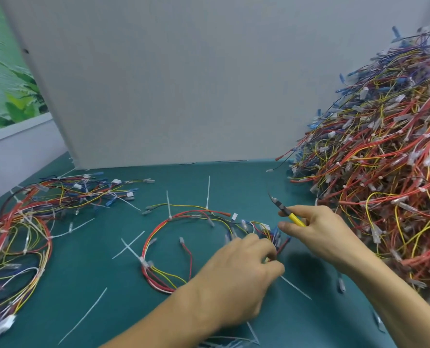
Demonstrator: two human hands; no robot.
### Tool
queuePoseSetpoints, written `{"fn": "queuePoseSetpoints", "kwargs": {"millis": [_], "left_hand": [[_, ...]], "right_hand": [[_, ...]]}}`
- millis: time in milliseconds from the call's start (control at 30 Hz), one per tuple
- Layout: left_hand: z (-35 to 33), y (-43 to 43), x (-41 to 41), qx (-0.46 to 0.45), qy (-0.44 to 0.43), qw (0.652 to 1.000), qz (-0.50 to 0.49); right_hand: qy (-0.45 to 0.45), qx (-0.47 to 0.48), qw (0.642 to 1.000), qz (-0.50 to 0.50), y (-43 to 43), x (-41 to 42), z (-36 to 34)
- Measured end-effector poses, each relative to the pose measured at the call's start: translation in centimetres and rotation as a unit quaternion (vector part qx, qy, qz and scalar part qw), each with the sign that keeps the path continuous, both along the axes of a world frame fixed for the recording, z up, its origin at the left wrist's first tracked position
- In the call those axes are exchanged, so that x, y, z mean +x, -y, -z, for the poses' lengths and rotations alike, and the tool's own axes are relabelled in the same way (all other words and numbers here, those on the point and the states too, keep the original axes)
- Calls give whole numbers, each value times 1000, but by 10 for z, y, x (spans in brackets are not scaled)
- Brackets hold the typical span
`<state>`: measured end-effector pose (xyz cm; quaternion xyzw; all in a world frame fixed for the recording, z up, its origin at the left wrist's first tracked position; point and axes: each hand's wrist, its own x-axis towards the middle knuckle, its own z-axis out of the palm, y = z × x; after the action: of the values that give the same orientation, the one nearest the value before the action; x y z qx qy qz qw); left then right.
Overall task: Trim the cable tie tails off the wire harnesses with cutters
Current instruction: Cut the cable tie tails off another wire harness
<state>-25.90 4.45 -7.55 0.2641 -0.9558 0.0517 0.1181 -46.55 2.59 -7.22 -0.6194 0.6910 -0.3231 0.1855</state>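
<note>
A wire harness (158, 232) of red, yellow and white wires lies looped on the green mat (88, 277), with white cable tie tails (208, 192) sticking up from it. My left hand (236, 280) grips the harness at its right end, fingers curled round the wires near the blue connectors (275, 233). My right hand (319, 234) holds yellow-handled cutters (285, 212) just above and right of that spot, jaws pointing up-left, away from the wires.
A tall heap of harnesses (384, 151) fills the right side. A smaller pile of harnesses (25, 222) lies at the left. Loose cut tie tails (83, 315) are scattered on the mat. A grey panel (183, 84) stands behind.
</note>
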Motion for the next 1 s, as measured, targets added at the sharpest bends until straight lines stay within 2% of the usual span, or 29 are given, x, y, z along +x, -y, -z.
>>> {"fn": "queuePoseSetpoints", "kwargs": {"millis": [133,367,533,633,800,1000], "left_hand": [[8,3,-6,29,60,997,-28],[13,5,-5,47,66,996,-35],[17,6,-12,0,70,997,-27],[21,9,-13,-37,27,999,-17],[25,12,-10,46,-79,996,-13],[32,17,-3,109,-233,966,-29]], "right_hand": [[11,7,1000,-6,1,2,2],[-6,24,999,-33,-2,8,1],[-5,36,998,-43,-4,11,0],[8,38,998,-38,-3,11,-1],[-6,62,994,-87,-6,8,-7],[-76,75,988,-116,-5,1,-13]]}}
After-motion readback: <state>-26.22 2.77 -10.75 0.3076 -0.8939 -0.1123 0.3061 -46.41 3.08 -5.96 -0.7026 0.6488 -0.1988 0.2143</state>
